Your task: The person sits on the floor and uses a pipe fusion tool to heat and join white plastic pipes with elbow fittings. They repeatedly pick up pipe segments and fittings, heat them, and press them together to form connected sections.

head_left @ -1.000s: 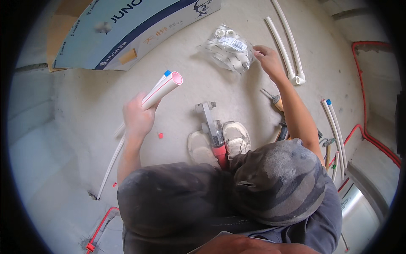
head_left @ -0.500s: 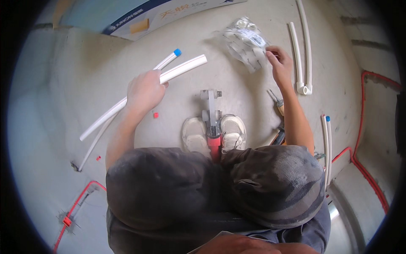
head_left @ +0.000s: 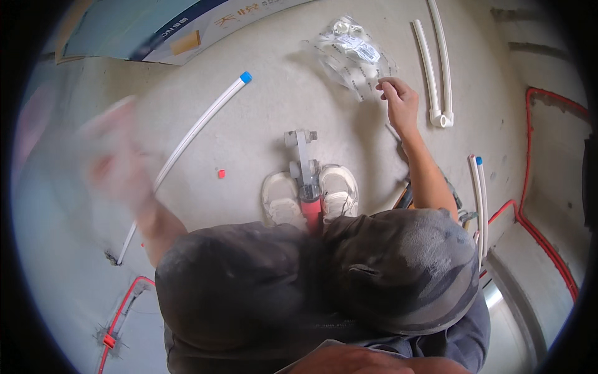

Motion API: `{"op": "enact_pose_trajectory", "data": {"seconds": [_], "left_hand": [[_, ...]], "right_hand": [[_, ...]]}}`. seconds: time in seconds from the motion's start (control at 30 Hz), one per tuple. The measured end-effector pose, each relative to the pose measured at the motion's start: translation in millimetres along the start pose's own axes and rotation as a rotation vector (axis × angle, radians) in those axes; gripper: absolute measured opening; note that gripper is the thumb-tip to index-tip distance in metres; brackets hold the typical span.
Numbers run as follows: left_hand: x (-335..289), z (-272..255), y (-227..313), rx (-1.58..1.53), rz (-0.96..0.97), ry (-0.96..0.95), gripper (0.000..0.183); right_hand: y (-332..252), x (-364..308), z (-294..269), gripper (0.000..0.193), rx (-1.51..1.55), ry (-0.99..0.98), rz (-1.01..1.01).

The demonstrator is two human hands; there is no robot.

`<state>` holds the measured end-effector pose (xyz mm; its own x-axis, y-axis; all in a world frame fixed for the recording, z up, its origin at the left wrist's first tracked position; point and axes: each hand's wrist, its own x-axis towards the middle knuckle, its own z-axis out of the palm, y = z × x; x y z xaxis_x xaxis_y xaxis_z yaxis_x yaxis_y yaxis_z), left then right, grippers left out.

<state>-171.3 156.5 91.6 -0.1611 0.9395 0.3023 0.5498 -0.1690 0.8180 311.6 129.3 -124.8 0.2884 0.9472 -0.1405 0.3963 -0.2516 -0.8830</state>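
Note:
My left hand (head_left: 121, 171) is smeared by motion at the left, above the floor. A pale streak at it looks like the thick white plastic pipe (head_left: 111, 118); its outline is blurred. On the right my right hand (head_left: 402, 103) has its fingers pinched at the lower right edge of a clear plastic bag (head_left: 349, 53) of white pipe fittings, which lies on the floor. A thinner white pipe (head_left: 202, 121) with a blue cap lies to the right of my left hand. Between my shoes stands a pipe fusion welder (head_left: 304, 156) with a grey plate and red handle.
A large blue and white carton (head_left: 180, 37) lies at the far left. Two white pipes joined by an elbow fitting (head_left: 441, 118) lie at the right, with thin capped pipes (head_left: 479, 199) nearer. Red conduit (head_left: 528, 156) follows the right wall. A small red piece (head_left: 222, 174) lies near my left shoe.
My left hand has swung left with the thick white pipe, away from the capped pipe. My right hand has come slightly nearer along the bag's edge. The whole view has shifted a little.

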Motion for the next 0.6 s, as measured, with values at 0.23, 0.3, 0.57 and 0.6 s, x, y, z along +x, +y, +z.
{"op": "enact_pose_trajectory", "data": {"seconds": [0.23,0.3,0.57,0.6], "left_hand": [[39,-21,45,-0.981,0.206,0.161,0.018],[45,-13,18,-1.154,0.056,0.26,0.017],[36,-17,-122,-1.618,-0.335,0.3,0.024],[33,-18,-125,-1.661,-0.349,0.289,0.025]], "right_hand": [[-4,-2,16,0.035,-0.256,-0.093,-0.199],[-14,-1,27,0.036,-0.388,-0.062,-0.158],[10,14,33,0.014,-0.792,-0.03,-0.292],[12,14,37,0.014,-0.801,-0.023,-0.314]]}}
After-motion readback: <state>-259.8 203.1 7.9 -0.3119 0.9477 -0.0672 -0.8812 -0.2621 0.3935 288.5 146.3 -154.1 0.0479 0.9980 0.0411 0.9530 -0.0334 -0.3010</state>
